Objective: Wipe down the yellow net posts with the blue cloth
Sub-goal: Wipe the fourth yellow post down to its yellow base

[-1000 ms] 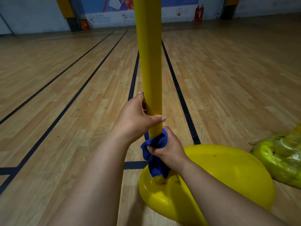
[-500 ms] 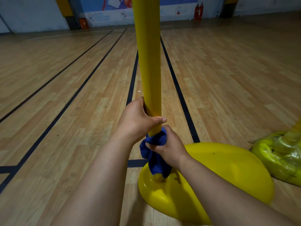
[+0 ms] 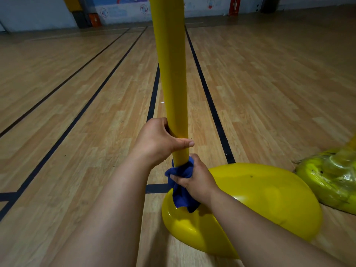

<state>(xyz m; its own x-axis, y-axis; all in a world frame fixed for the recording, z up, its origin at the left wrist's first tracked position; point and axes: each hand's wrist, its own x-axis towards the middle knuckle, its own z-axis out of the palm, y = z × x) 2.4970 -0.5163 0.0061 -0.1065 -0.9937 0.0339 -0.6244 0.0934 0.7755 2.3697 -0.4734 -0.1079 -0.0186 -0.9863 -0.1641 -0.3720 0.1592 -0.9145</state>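
Observation:
A yellow net post (image 3: 171,74) rises from a round yellow base (image 3: 260,199) on the wooden court floor. My left hand (image 3: 158,141) grips the post low down, thumb across its front. Just below it, my right hand (image 3: 194,180) holds the blue cloth (image 3: 181,182) wrapped around the foot of the post, right above the base. A loose end of the cloth hangs down onto the base. The top of the post is out of frame.
A second yellow base wrapped in clear plastic (image 3: 331,180) lies at the right edge, close to the first base. Black court lines (image 3: 210,105) run across the wooden floor. Red fire extinguishers (image 3: 234,5) stand by the far wall.
Both hands have slid a little lower on the post, the cloth moving down with the right hand toward the base. The camera has tilted slightly.

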